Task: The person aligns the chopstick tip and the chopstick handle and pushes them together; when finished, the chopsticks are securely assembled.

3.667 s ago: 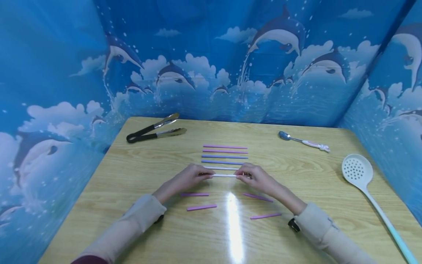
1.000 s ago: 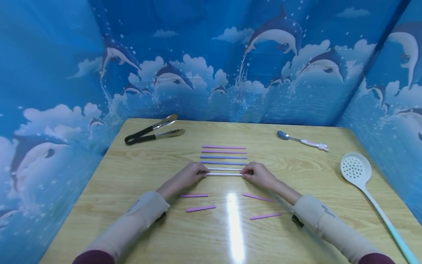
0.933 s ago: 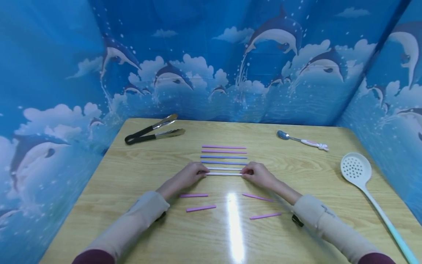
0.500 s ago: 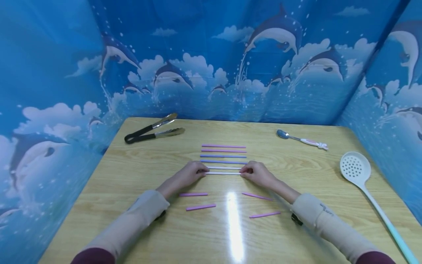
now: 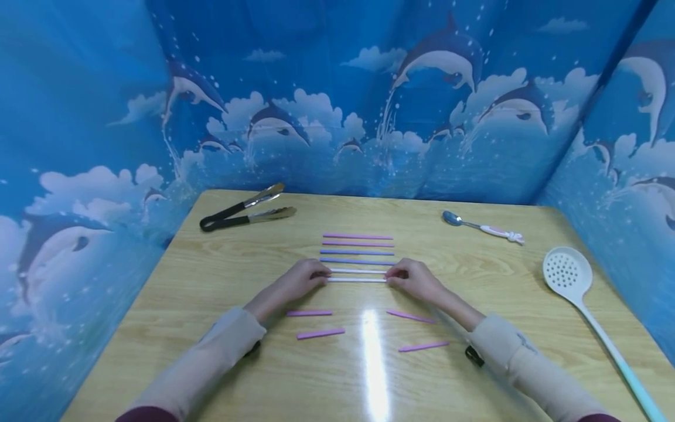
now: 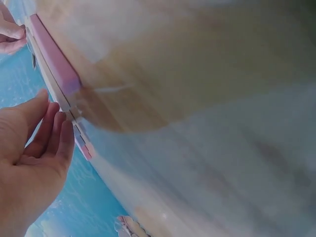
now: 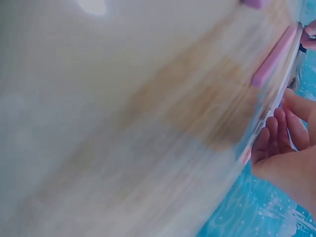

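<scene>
In the head view, a row of thin sticks lies parallel across the middle of the table. Farthest are two purple sticks [image 5: 358,237], then two blue sticks [image 5: 357,252], then a white stick [image 5: 358,271]. Nearest is another white stick [image 5: 356,280], held at its two ends. My left hand [image 5: 303,278] pinches its left end, thumb and fingertips close together. At its right end my right hand [image 5: 416,280] does the same. The wrist views show the left hand [image 6: 37,153] and the right hand [image 7: 286,138] with fingers bent at table level.
Shorter purple pieces lie nearer me, two on the left [image 5: 320,334] and two on the right [image 5: 423,346]. Black-handled tongs [image 5: 237,211] sit back left, a spoon [image 5: 482,227] back right. A slotted skimmer [image 5: 568,272] lies along the right side. Dolphin-print curtains surround the table.
Compared with the oldest frame, both hands have slid outward along the near white stick, which now lies slightly closer to the other white stick. Over the last second the hands stay almost still.
</scene>
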Motion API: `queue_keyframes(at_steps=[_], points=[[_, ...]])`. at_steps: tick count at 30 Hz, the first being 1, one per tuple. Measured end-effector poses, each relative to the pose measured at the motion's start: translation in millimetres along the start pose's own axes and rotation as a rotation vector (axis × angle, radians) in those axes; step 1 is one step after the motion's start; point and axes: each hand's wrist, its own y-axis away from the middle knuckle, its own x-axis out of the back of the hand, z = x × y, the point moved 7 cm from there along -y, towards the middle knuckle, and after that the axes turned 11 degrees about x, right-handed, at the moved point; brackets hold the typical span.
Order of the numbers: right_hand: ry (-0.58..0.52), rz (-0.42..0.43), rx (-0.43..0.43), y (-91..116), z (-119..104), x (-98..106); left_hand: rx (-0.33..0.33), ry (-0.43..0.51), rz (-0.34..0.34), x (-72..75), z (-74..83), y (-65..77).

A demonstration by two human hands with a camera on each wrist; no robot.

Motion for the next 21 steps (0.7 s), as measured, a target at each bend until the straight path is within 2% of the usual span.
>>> queue_keyframes(at_steps=[5,9,14,21], points=[[-0.011,0.011,-0.007,8.4,-0.6,4.6,0.019,-0.002,0.017,2.3,-1.3,8.0],[-0.023,-0.007,-0.025,16.9,-2.5,5.8,0.060,0.032,-0.002,2.6,-4.0,16.2],[-0.051,-0.060,-0.027,27.8,-7.3,0.2,0.101,0.094,-0.066,0.5,-5.1,28.8],[-0.071,-0.131,-0.012,44.1,-15.5,-6.8,0.124,0.147,-0.183,-7.8,-2.9,42.5]])
